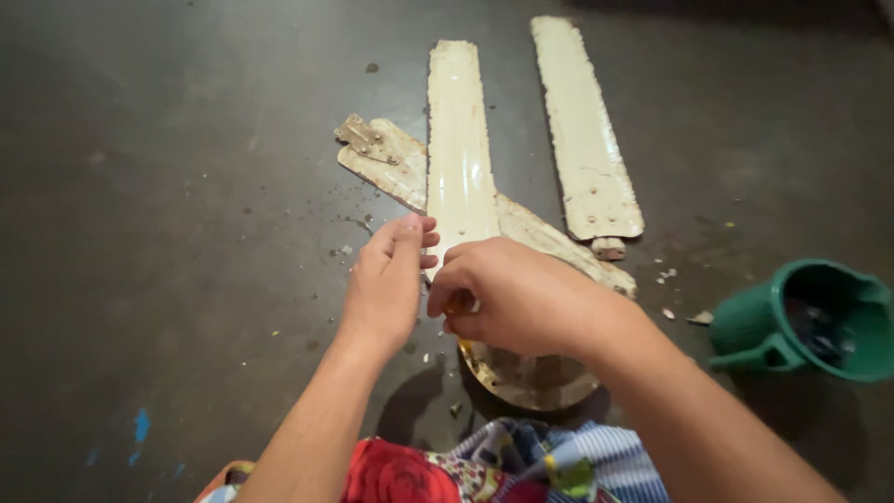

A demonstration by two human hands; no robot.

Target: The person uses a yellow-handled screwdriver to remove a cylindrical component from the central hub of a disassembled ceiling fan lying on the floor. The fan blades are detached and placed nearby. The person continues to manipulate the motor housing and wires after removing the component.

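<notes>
Three worn cream fan blades lie on a dark floor. The middle blade (459,140) runs straight away from me and lies across a diagonal blade (389,160) with a metal bracket at its far-left end. My left hand (386,279) rests at the near end of the middle blade, fingers together and pinching by its edge. My right hand (507,293) is curled shut on a small orange-yellow thing, mostly hidden in my fingers, right over the blade's near end. Below my hands sits a round rusty metal dish (531,377).
A third blade (585,130) lies apart at the right. A green plastic mug (810,321) lies tipped on the floor at the far right. Paint flakes and debris dot the dark floor (168,233). Patterned cloth (466,470) covers my lap at the bottom edge.
</notes>
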